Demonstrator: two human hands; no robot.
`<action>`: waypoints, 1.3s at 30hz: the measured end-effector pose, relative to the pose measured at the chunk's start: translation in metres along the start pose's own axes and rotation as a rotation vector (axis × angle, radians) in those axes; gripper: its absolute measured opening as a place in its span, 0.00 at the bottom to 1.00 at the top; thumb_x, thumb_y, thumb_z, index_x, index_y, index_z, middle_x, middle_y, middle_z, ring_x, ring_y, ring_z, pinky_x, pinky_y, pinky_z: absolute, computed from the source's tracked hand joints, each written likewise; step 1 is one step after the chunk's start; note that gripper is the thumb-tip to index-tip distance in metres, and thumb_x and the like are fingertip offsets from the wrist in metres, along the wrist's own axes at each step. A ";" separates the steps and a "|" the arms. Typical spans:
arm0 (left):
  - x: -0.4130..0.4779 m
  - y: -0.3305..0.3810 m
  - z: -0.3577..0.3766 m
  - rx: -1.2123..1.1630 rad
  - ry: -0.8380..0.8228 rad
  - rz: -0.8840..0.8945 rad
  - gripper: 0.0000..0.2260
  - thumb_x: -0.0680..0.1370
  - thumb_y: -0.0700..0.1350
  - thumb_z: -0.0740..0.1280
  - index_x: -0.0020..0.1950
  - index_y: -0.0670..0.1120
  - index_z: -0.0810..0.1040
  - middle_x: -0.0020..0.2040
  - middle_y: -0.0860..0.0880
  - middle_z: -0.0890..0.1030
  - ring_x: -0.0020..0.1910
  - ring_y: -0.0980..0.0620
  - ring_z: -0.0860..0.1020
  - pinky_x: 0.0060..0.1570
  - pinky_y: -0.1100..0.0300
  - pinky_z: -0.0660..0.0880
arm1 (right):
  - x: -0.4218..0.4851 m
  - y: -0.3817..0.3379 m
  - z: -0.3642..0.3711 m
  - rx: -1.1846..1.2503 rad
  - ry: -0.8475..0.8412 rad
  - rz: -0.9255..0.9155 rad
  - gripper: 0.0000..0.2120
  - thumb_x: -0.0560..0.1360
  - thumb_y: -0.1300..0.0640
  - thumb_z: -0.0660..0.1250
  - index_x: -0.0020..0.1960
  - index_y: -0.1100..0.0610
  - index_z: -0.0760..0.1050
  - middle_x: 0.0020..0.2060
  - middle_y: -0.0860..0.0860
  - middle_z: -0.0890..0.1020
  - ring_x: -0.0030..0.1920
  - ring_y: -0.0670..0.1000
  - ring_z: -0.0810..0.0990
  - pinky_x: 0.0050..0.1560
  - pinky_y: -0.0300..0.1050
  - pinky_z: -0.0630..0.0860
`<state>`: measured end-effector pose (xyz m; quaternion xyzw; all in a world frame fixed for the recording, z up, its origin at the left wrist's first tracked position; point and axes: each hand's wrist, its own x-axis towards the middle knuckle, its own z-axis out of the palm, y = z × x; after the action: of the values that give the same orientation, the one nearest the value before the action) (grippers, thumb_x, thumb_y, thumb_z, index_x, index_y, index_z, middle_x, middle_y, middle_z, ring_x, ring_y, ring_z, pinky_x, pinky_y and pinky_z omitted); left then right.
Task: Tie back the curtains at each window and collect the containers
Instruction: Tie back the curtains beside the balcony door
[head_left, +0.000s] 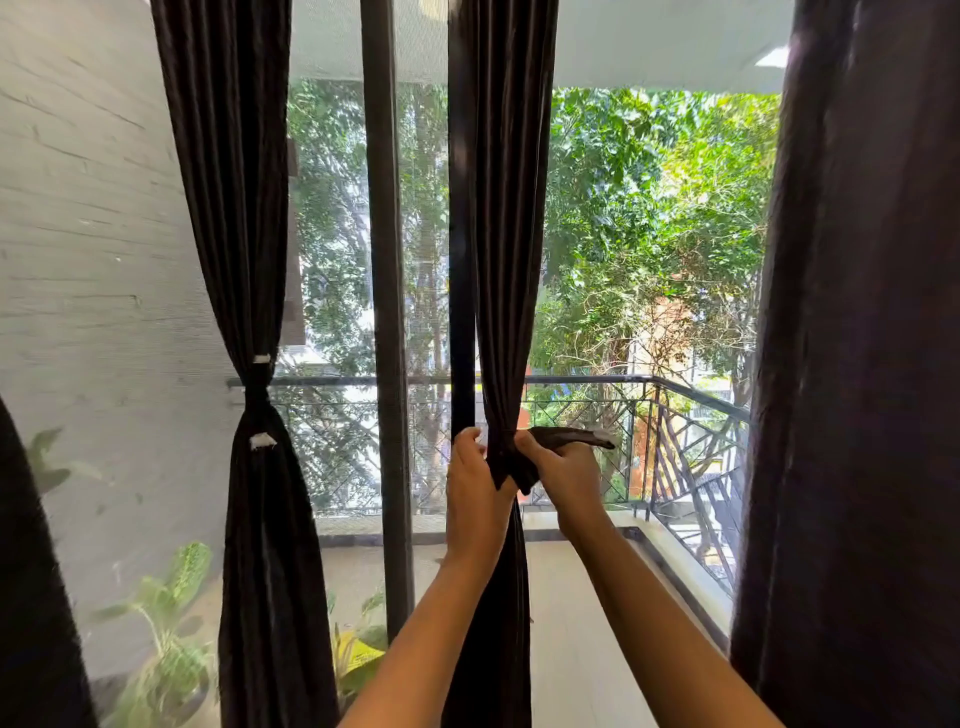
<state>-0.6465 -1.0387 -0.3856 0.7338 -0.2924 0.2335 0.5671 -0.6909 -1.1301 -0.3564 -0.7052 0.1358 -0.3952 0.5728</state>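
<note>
The left hand (475, 486) is closed around the gathered waist of the middle dark brown fabric curtain (506, 234), with the fingers curled on the left edge of the bunch. The right hand (563, 470) is closed on the dark fabric tie-back strip (569, 439), which goes around the curtain at the same height; the loose end of the strip points to the right, past the thumb. Both hands touch the curtain, one on each side, and the two forearms rise from the lower edge of the view.

Just left of this curtain stands a dark vertical window frame post (384, 312), very near to the left hand. Further left hangs a second dark brown curtain (244, 208), already tied at its waist with a dark band (257, 397) that shows two small white patches. At the far right edge a third dark curtain (852, 364) hangs loose and fills that side.

Between the middle curtain and the right curtain the glass is open to the view: a pale balcony floor (571, 623), a dark metal balcony railing (675, 415) and green trees (649, 208) behind it. On the left, a white wall (78, 260) and green potted plants (166, 623) are seen.
</note>
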 end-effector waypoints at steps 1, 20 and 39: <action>-0.004 0.004 -0.002 0.079 0.073 0.062 0.24 0.72 0.45 0.72 0.64 0.45 0.66 0.58 0.48 0.72 0.58 0.51 0.72 0.56 0.56 0.74 | 0.000 0.000 0.002 0.024 -0.003 0.009 0.08 0.71 0.48 0.72 0.42 0.52 0.84 0.36 0.49 0.85 0.42 0.50 0.84 0.51 0.53 0.79; 0.000 0.012 -0.005 -0.074 0.022 -0.217 0.09 0.80 0.45 0.61 0.53 0.45 0.79 0.45 0.49 0.81 0.45 0.49 0.79 0.47 0.57 0.75 | -0.006 0.015 0.002 0.650 -0.013 0.474 0.03 0.75 0.63 0.67 0.48 0.61 0.73 0.29 0.55 0.77 0.23 0.46 0.72 0.22 0.35 0.68; 0.002 0.020 -0.017 -0.116 0.063 -0.431 0.09 0.73 0.53 0.70 0.41 0.48 0.81 0.38 0.50 0.82 0.40 0.51 0.81 0.42 0.55 0.79 | -0.015 0.014 0.023 0.429 -0.056 0.575 0.14 0.73 0.55 0.72 0.35 0.61 0.71 0.20 0.51 0.76 0.19 0.46 0.74 0.24 0.37 0.75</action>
<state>-0.6589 -1.0259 -0.3666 0.7377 -0.1239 0.1128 0.6540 -0.6808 -1.1088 -0.3758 -0.5126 0.2269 -0.2179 0.7990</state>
